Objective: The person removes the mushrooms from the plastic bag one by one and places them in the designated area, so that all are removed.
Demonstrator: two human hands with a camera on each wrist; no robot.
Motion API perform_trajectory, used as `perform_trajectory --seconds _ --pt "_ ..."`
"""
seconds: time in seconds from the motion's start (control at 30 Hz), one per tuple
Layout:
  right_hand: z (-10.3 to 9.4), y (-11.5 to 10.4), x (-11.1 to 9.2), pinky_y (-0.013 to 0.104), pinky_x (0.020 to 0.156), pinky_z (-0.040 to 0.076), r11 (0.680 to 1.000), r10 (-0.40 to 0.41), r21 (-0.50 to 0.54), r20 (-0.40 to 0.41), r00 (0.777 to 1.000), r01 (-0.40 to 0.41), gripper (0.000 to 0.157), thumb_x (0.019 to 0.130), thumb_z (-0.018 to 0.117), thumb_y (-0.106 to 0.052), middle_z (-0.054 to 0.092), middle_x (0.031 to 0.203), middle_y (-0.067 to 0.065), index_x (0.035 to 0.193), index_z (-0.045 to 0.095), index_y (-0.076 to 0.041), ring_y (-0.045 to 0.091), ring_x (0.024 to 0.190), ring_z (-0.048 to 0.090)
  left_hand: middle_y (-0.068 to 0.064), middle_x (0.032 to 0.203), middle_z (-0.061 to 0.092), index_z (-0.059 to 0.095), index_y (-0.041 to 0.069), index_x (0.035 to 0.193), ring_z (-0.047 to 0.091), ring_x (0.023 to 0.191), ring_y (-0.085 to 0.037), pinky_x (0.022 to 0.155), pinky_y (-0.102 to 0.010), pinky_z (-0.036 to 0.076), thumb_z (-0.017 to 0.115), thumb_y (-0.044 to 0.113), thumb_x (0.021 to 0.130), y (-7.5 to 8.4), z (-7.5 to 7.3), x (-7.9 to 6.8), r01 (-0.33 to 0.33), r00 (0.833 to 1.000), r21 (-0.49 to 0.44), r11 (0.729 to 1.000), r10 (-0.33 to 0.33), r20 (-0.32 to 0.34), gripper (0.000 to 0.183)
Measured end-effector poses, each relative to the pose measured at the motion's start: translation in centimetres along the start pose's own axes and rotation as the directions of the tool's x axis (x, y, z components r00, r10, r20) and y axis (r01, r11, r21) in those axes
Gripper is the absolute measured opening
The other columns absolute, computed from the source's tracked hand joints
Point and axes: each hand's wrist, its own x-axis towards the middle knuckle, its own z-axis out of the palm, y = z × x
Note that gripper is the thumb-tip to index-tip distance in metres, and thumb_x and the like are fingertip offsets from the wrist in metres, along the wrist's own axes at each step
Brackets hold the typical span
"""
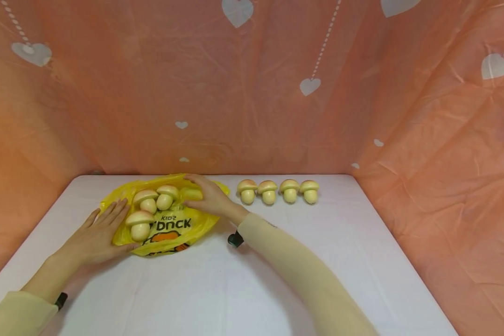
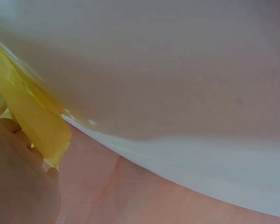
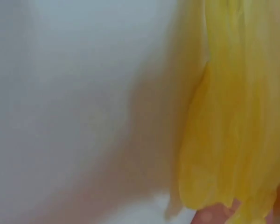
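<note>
A yellow plastic bag [image 1: 180, 235] with dark lettering and an orange print lies spread on the left of the table. Three toy mushrooms with pale stems and tan caps rest on it: one mushroom [image 1: 140, 225] at front left, a second mushroom [image 1: 147, 200] behind, a third mushroom [image 1: 166, 197] beside that. My left hand [image 1: 96, 235] rests along the bag's left edge, fingers straight, thumb at the near rim. My right hand [image 1: 214, 198] reaches over the right side, thumb and fingers spread apart around a bulging yellow part. The left wrist view shows yellow plastic [image 2: 42, 121] beside the fingers.
Several more mushrooms [image 1: 290, 191] stand in a row at the back of the white table [image 1: 235, 289], right of the bag. Orange cloth [image 1: 252, 102] with pale hearts surrounds the table at the back and sides.
</note>
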Motion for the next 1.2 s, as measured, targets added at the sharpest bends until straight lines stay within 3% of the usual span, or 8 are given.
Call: perform_trajectory --seconds 0.33,0.63,0.8,1.2 --pt "2.5 -0.4 1.8 0.034 0.124 0.032 0.995 0.093 0.028 0.030 0.995 -0.094 0.072 0.097 0.075 -0.034 0.042 0.164 0.002 0.159 0.042 -0.018 0.019 0.152 0.037 -0.028 0.170 0.013 0.012 -0.006 0.163 0.015 0.155 -0.049 0.126 -0.062 -0.004 0.067 0.063 0.092 0.0 0.0 0.0 -0.014 1.000 0.011 1.000 0.014 -0.020 0.113" --pt "3.9 -0.4 3.3 0.028 0.123 0.029 0.996 0.075 -0.046 0.050 0.996 -0.073 0.075 0.096 0.077 -0.035 0.045 0.162 0.003 0.159 0.042 -0.014 0.018 0.151 0.039 -0.028 0.170 0.013 0.012 -0.007 0.163 0.014 0.156 -0.049 0.126 -0.058 -0.008 0.067 0.064 0.092 0.0 0.0 0.0 -0.018 1.000 0.011 1.000 0.018 -0.020 0.113" --pt "4.4 -0.3 4.0 0.025 0.122 0.031 0.994 0.092 -0.072 0.064 0.994 -0.088 0.077 0.096 0.076 -0.041 0.045 0.162 0.001 0.160 0.041 -0.016 0.015 0.149 0.040 -0.029 0.170 0.012 0.012 -0.006 0.163 0.013 0.156 -0.049 0.126 -0.059 -0.008 0.066 0.064 0.092 -0.1 0.0 0.1 -0.010 1.000 0.004 1.000 0.010 -0.007 0.114" --pt "5.6 -0.7 4.6 0.024 0.112 0.043 0.985 0.172 0.020 0.063 0.983 -0.174 0.086 0.091 0.080 -0.044 0.051 0.155 0.000 0.160 0.037 -0.016 0.012 0.137 0.053 -0.028 0.171 0.011 0.013 -0.006 0.163 0.013 0.156 -0.049 0.126 -0.062 -0.006 0.067 0.065 0.091 -0.2 0.2 0.1 0.001 1.000 0.005 1.000 -0.001 0.005 0.115"
